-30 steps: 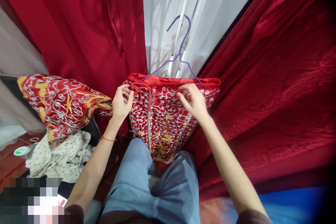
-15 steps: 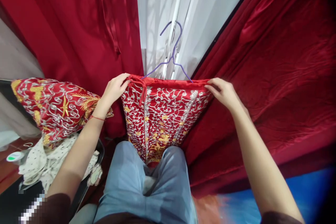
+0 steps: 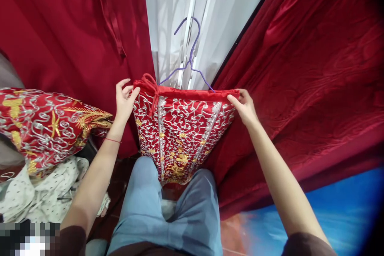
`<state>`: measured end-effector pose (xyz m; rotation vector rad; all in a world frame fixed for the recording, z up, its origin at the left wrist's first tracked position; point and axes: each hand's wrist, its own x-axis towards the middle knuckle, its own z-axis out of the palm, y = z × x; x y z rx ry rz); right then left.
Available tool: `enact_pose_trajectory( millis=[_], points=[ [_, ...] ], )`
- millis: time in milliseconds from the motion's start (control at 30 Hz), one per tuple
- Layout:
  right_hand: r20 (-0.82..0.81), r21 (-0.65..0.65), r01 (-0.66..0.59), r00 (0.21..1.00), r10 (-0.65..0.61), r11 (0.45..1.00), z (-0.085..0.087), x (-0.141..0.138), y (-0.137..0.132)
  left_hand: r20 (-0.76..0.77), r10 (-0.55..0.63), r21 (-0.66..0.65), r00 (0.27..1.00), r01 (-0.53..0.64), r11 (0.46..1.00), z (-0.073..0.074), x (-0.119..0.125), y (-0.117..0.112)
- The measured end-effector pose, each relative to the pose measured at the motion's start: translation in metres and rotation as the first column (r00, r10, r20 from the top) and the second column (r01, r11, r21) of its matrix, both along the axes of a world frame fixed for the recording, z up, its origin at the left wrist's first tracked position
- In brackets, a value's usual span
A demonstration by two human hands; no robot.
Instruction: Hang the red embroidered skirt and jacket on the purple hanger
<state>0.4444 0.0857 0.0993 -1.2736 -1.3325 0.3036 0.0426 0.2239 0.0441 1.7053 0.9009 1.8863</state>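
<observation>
A red embroidered skirt point(image 3: 180, 128) with silver and gold patterns hangs from a purple wire hanger point(image 3: 187, 58) in front of me. My left hand point(image 3: 124, 100) pinches the left end of its waistband, by the red tie knot point(image 3: 150, 84). My right hand point(image 3: 244, 106) grips the right end of the waistband. The skirt's lower end rests against my knees in blue jeans point(image 3: 168, 212).
Red curtains point(image 3: 75, 28) hang left and right, with a white curtain point(image 3: 210, 8) between them behind the hanger. A second embroidered red garment point(image 3: 48, 124) lies at the left over a white dotted cloth point(image 3: 45, 196). A blue surface point(image 3: 330, 216) shows at the lower right.
Both hands moved from the middle of the waistband out to its two ends and lifted it, stretching the skirt wide. The view shifted slightly left.
</observation>
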Motion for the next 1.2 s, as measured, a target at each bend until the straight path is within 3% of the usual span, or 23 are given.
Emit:
enact_pose_trajectory(
  millis=[67, 167, 233, 300, 400, 500, 633, 800, 900, 1000, 1100, 1200],
  points=[
    [-0.115, -0.134, -0.078, 0.991, 0.063, 0.988, -0.014, 0.0, -0.006, 0.05, -0.046, -0.075, 0.998, 0.049, 0.996, -0.032, -0.004, -0.004],
    [-0.222, -0.296, -0.149, 0.972, 0.084, 0.944, -0.049, -0.001, -0.02, 0.033, -0.112, -0.232, 0.993, 0.117, 0.966, -0.083, -0.011, -0.015],
    [-0.233, -0.347, -0.083, 0.973, 0.0, 0.934, -0.074, -0.004, -0.03, -0.01, -0.095, -0.313, 0.995, 0.087, 0.946, -0.108, -0.015, -0.022],
    [-0.214, -0.319, 0.064, 0.967, -0.138, 0.946, -0.091, -0.01, -0.037, -0.071, -0.017, -0.327, 0.997, -0.007, 0.945, -0.118, -0.015, -0.025],
    [-0.108, -0.163, 0.314, 0.937, -0.334, 0.935, -0.098, -0.024, -0.042, -0.096, 0.114, -0.272, 0.989, -0.136, 0.953, -0.112, -0.009, -0.016],
    [0.05, -0.08, 0.43, 0.903, -0.427, 0.899, -0.099, -0.037, -0.044, -0.04, 0.167, -0.267, 0.985, -0.172, 0.948, -0.103, 0.001, -0.002],
    [0.102, -0.186, 0.39, 0.921, -0.377, 0.902, -0.116, -0.04, -0.041, -0.085, 0.171, -0.329, 0.982, -0.189, 0.925, -0.107, 0.005, 0.001],
    [0.143, -0.183, 0.437, 0.898, -0.416, 0.881, -0.137, -0.034, -0.03, -0.167, 0.106, -0.269, 0.98, -0.149, 0.952, -0.116, -0.014, -0.021],
    [0.243, -0.224, 0.529, 0.844, -0.479, 0.818, -0.14, -0.041, -0.023, -0.147, 0.064, -0.294, 0.987, -0.105, 0.95, -0.116, -0.026, -0.034],
    [0.305, -0.344, 0.581, 0.812, -0.498, 0.738, -0.143, -0.055, -0.019, -0.071, -0.055, -0.384, 0.996, 0.023, 0.923, -0.119, -0.034, -0.045],
    [0.234, -0.24, 0.563, 0.824, -0.516, 0.791, -0.135, -0.061, -0.014, 0.009, -0.153, -0.409, 0.988, 0.143, 0.901, -0.115, -0.038, -0.048],
    [0.081, -0.023, 0.5, 0.864, -0.497, 0.866, -0.103, -0.05, -0.006, -0.006, -0.035, -0.214, 0.999, 0.033, 0.976, -0.087, -0.037, -0.045]
  ],
)
